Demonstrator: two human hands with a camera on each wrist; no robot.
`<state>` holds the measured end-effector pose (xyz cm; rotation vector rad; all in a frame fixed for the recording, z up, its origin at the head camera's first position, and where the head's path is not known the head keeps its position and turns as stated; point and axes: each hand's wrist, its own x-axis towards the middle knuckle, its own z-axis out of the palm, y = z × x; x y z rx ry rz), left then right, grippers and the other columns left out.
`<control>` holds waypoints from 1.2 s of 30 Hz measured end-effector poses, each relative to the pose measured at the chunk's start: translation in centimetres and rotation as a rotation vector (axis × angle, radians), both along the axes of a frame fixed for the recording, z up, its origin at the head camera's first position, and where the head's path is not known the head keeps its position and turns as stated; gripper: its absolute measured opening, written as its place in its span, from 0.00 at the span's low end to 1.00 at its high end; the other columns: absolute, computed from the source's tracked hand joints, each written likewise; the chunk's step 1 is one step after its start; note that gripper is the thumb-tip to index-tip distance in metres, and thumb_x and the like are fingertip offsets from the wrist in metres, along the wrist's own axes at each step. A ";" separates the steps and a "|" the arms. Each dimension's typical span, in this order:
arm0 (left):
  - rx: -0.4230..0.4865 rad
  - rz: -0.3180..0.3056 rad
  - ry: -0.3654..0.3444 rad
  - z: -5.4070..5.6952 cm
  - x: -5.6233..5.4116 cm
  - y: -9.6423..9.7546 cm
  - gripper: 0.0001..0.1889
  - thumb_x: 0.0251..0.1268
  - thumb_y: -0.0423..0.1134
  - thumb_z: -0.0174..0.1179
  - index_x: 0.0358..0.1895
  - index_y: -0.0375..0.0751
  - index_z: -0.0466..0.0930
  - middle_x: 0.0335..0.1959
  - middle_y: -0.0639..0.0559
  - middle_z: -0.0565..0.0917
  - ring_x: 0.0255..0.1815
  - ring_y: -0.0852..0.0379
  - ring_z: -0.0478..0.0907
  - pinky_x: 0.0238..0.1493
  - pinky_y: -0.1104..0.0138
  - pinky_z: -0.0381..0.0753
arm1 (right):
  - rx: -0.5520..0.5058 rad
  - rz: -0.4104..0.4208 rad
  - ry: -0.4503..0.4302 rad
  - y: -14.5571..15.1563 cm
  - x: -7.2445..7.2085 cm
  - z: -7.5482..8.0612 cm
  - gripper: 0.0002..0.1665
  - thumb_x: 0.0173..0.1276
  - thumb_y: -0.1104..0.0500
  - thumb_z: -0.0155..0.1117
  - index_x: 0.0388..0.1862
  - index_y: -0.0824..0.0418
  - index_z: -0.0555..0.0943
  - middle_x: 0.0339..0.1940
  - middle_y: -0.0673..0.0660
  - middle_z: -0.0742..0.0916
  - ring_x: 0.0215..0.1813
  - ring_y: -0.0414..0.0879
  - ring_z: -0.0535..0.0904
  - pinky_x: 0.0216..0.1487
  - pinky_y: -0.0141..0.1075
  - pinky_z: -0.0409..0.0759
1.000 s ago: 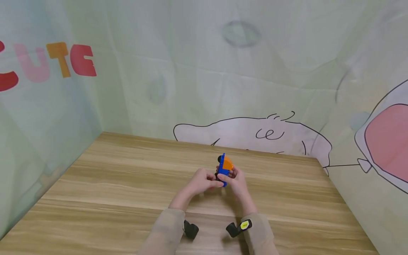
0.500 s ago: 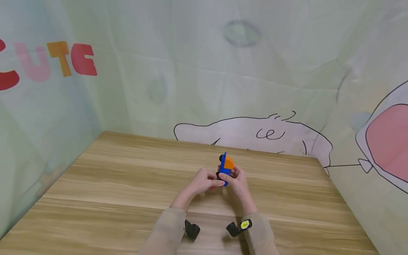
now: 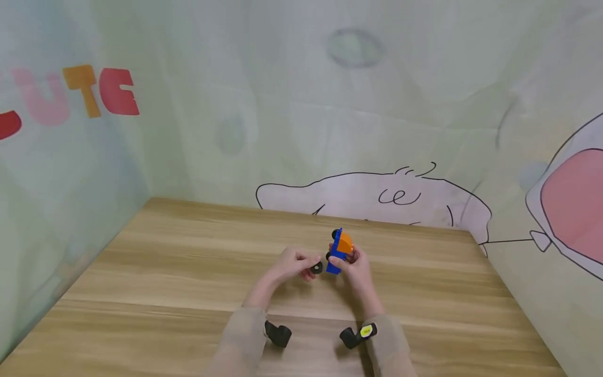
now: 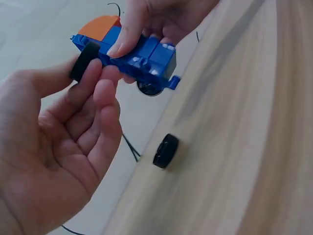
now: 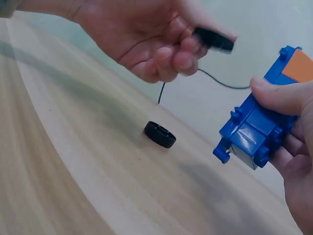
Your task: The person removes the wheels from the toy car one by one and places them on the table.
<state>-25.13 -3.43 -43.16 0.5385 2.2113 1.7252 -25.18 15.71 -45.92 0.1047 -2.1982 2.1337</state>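
Well, at the far left, coloured letters (image 3: pixel 88 91) are printed on the pale side backdrop, the outermost red one cut off by the edge of view. The wood-grain tabletop (image 3: pixel 165 262) spreads from there across to the right, with grey-beige sleeves reaching in from the near side. A black wrist device (image 3: pixel 279 335) sits at the left cuff.

Beyond it, the left hand (image 3: pixel 291 265) pinches a black toy wheel (image 5: pixel 215 40) between its thumb and fingers, holding it up off the table. That wheel is just left of the toy vehicle, with a small gap between them in the head and right wrist views. Below the hands, a loose black wheel (image 5: pixel 159 139) lies flat on the wood.

On the far backdrop, a white cartoon figure (image 3: pixel 348 191) is outlined in black. In front of it, the blue-and-orange toy vehicle (image 5: pixel 259 122) is raised above the table, its orange part toward the far end; two attached wheels (image 3: pixel 336 234) show along its left side. The right hand (image 3: pixel 359 268) grips the blue body from the right, thumb laid across it. Nearer, a second device (image 3: pixel 350 337) carries a yellow label. At the far right is a printed pink-centred balloon (image 3: pixel 577 204).
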 end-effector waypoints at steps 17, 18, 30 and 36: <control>-0.103 0.164 -0.048 0.1 -0.6 -2.1 0.16 0.65 0.42 0.64 0.42 0.30 0.86 0.32 0.43 0.88 0.30 0.57 0.84 0.42 0.62 0.84 | 0.016 0.021 -0.008 0.1 0.0 0.5 0.27 0.61 0.72 0.67 0.59 0.73 0.74 0.56 0.71 0.83 0.45 0.36 0.83 0.51 0.26 0.78; -0.104 0.164 -0.044 0.0 -0.6 -2.2 0.16 0.65 0.42 0.65 0.43 0.30 0.86 0.33 0.42 0.88 0.31 0.56 0.84 0.42 0.61 0.84 | 0.014 0.023 -0.008 0.1 0.0 0.5 0.27 0.61 0.72 0.67 0.59 0.73 0.74 0.56 0.71 0.83 0.44 0.36 0.83 0.51 0.26 0.78; -0.110 0.163 0.029 -1.2 -0.9 -4.4 0.18 0.57 0.32 0.69 0.50 0.28 0.82 0.48 0.36 0.85 0.42 0.53 0.83 0.43 0.62 0.82 | 0.004 0.025 -0.033 0.0 0.1 0.6 0.26 0.61 0.71 0.67 0.59 0.73 0.73 0.55 0.69 0.84 0.45 0.35 0.83 0.52 0.27 0.78; -0.125 0.159 0.037 -1.7 -0.8 -4.8 0.19 0.53 0.28 0.70 0.50 0.29 0.82 0.49 0.35 0.84 0.46 0.46 0.84 0.48 0.60 0.82 | -0.012 0.019 -0.029 0.1 0.1 0.4 0.27 0.60 0.71 0.68 0.59 0.73 0.74 0.54 0.67 0.85 0.44 0.35 0.83 0.51 0.27 0.78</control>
